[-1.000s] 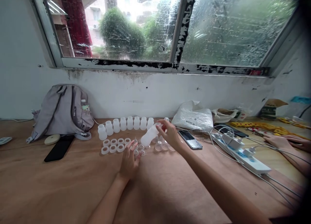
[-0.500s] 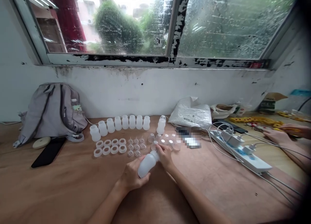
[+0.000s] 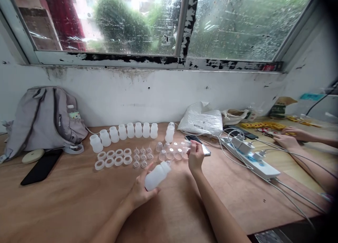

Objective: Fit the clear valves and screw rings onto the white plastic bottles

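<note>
My left hand (image 3: 141, 188) is wrapped round a frosted white bottle (image 3: 156, 177), tilted with its top toward the upper right. At the right end of a group of clear domed caps (image 3: 171, 152), my right hand (image 3: 195, 154) pinches a clear cap (image 3: 188, 146). Frosted bottles (image 3: 122, 132) stand in a row behind white rings (image 3: 118, 160) and clear teats (image 3: 143, 157). One capped bottle (image 3: 169, 133) stands behind the caps.
A grey backpack (image 3: 50, 120), a black phone (image 3: 43, 167) and a round beige item (image 3: 33, 156) lie at left. To the right are a plastic bag (image 3: 200, 120), another phone (image 3: 206, 151), a power strip (image 3: 253, 162) with cables, and another person's hands (image 3: 287, 141).
My right hand has left the top of the held bottle and moved right to the caps, where it grasps one. The view has shifted slightly.
</note>
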Tool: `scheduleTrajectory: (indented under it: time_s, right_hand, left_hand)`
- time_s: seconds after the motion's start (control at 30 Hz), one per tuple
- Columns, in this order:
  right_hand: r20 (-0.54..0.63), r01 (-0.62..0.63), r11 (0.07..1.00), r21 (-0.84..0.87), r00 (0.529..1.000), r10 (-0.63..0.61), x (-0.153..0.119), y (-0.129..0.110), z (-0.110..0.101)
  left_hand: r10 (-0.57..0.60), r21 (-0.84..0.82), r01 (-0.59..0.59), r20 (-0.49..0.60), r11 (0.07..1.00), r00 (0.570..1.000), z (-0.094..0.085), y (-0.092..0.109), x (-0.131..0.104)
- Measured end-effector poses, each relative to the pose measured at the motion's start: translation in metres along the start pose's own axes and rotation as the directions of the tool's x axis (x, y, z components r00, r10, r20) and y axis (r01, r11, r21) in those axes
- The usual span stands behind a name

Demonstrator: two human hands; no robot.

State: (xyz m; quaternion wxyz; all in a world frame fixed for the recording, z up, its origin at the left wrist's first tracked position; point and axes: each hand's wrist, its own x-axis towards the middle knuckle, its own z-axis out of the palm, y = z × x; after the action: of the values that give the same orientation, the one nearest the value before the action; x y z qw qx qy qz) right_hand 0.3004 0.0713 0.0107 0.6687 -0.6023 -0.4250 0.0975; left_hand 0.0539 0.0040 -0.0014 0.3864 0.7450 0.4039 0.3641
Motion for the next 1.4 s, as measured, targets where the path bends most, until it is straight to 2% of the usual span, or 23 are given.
scheduleTrajectory:
  time_s: [0.1,0.17,0.27,0.4,0.47,0.6,0.67,0.77,0.83,0.87,0.97,1.03,1.1,1.17,1.27,1.4]
  right_hand:
    - [-0.043,-0.002,1.0,-0.008,0.999,0.002,-0.006,-0.007,0.0]
    - [0.003,0.03,0.999,-0.044,1.0,-0.029,-0.011,-0.01,-0.005]
    - [0.145,0.125,0.985,-0.122,0.984,-0.106,-0.023,-0.01,-0.014]
    - [0.403,0.332,0.912,-0.239,0.889,-0.218,-0.044,0.001,-0.017]
    - [0.458,0.373,0.877,-0.303,0.864,-0.209,-0.05,0.009,-0.015]
    - [0.459,0.327,0.886,-0.329,0.875,-0.153,-0.05,0.018,-0.01]
    - [0.419,0.345,0.896,-0.278,0.883,-0.209,-0.049,0.015,-0.01]
    - [0.311,0.378,0.906,-0.19,0.899,-0.31,-0.053,-0.002,-0.008]
    - [0.331,0.318,0.942,-0.107,0.905,-0.268,-0.063,-0.02,-0.001]
    - [0.395,0.258,0.964,-0.054,0.893,-0.217,-0.068,-0.029,0.004]
    - [0.572,0.065,0.997,0.044,0.817,-0.079,-0.085,-0.052,0.026]
    - [0.545,0.029,0.999,0.016,0.838,-0.033,-0.091,-0.061,0.041]
    - [0.486,0.013,0.999,-0.03,0.874,0.003,-0.093,-0.065,0.054]
    - [0.458,-0.034,0.999,-0.029,0.888,0.043,-0.093,-0.066,0.062]
    - [0.45,-0.126,0.992,0.018,0.887,0.105,-0.092,-0.063,0.067]
    - [0.467,-0.179,0.981,0.075,0.876,0.124,-0.092,-0.06,0.067]
  left_hand:
    - [-0.03,-0.049,0.026,-0.087,0.998,0.996,-0.002,-0.001,0.002]
    - [-0.054,-0.109,0.037,-0.156,0.993,0.986,-0.003,-0.002,0.004]
    - [-0.105,-0.221,0.05,-0.245,0.974,0.964,-0.004,-0.004,0.006]
    - [-0.152,-0.291,0.066,-0.284,0.954,0.947,-0.004,-0.008,0.006]
    - [-0.148,-0.288,0.062,-0.29,0.956,0.946,-0.004,-0.008,0.005]
    - [-0.113,-0.25,0.039,-0.288,0.967,0.951,-0.006,-0.01,0.003]
    - [-0.074,-0.189,0.017,-0.296,0.982,0.952,-0.007,-0.013,0.003]
    - [0.072,0.001,-0.076,-0.317,0.997,0.946,-0.007,-0.018,0.004]
    - [0.151,0.109,-0.122,-0.314,0.987,0.937,-0.005,-0.02,0.005]
    - [0.17,0.142,-0.131,-0.31,0.981,0.935,-0.004,-0.02,0.004]
    - [0.196,0.192,-0.142,-0.303,0.971,0.933,-0.003,-0.019,0.003]
    - [0.188,0.202,-0.131,-0.296,0.971,0.937,-0.004,-0.016,0.002]
    - [0.114,0.178,-0.064,-0.29,0.982,0.95,-0.007,-0.011,0.0]
    - [0.003,0.129,0.032,-0.264,0.991,0.965,-0.011,-0.006,0.0]
    - [-0.113,0.057,0.128,-0.207,0.99,0.972,-0.016,0.0,0.002]
    - [-0.181,-0.056,0.175,-0.148,0.983,0.972,-0.019,0.003,0.005]
